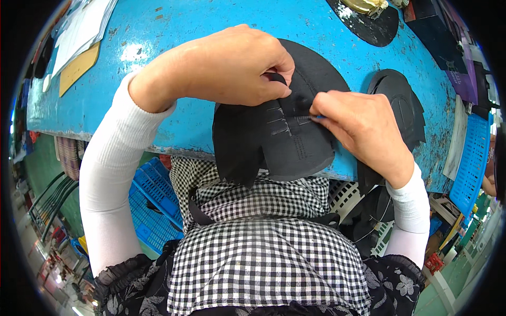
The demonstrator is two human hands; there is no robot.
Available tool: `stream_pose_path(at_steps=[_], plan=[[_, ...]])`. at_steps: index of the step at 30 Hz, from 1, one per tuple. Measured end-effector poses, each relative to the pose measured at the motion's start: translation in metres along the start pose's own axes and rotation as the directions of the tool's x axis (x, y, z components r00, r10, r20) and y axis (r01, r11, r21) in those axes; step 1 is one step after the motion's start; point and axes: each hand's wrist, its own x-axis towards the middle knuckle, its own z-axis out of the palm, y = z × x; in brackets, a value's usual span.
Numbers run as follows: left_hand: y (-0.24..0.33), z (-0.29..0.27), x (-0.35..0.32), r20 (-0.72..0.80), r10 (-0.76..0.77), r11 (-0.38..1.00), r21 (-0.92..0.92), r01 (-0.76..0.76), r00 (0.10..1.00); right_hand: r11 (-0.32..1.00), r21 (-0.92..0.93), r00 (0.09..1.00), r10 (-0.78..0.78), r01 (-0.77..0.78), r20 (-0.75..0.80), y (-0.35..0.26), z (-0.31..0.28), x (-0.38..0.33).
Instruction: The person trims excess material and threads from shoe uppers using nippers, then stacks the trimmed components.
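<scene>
Bench point(174, 31): blue painted top, paint chipped and scuffed, front edge worn.
Centre, at front edge: black cut piece point(295, 142) with stitch lines, lying flat and overhanging the edge.
Right of it: stack of black pieces point(398, 105), also overhanging the edge.
Far right: another black piece point(369, 26), a pale object on it, too small to tell.
Far left corner: white papers point(84, 26) over a tan card point(78, 68).
Right end: dark box point(440, 39); white sheet point(454, 142) at the edge.

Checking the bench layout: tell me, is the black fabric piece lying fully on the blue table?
No, the black fabric piece hangs over the front edge of the blue table, above the checkered apron.
</scene>
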Motion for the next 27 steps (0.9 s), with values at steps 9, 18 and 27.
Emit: stream_pose_path(at_steps=[9,18,27], plan=[[-0.002,-0.002,-0.009,0.003,-0.022,0.999,-0.030,0.022,1.000,0.967,-0.090,0.969,0.243,-0.237,0.054,-0.001,-0.017,0.008],[-0.009,0.005,-0.019,-0.209,0.113,0.994,0.012,-0.113,0.971,0.988,-0.014,0.988,0.151,-0.151,0.000,0.005,-0.016,0.016],[0.003,-0.028,-0.046,-0.391,-0.468,0.430,-0.884,-0.183,0.792,0.941,-0.337,0.998,-0.038,0.019,-0.049,-0.053,0.028,-0.001]])
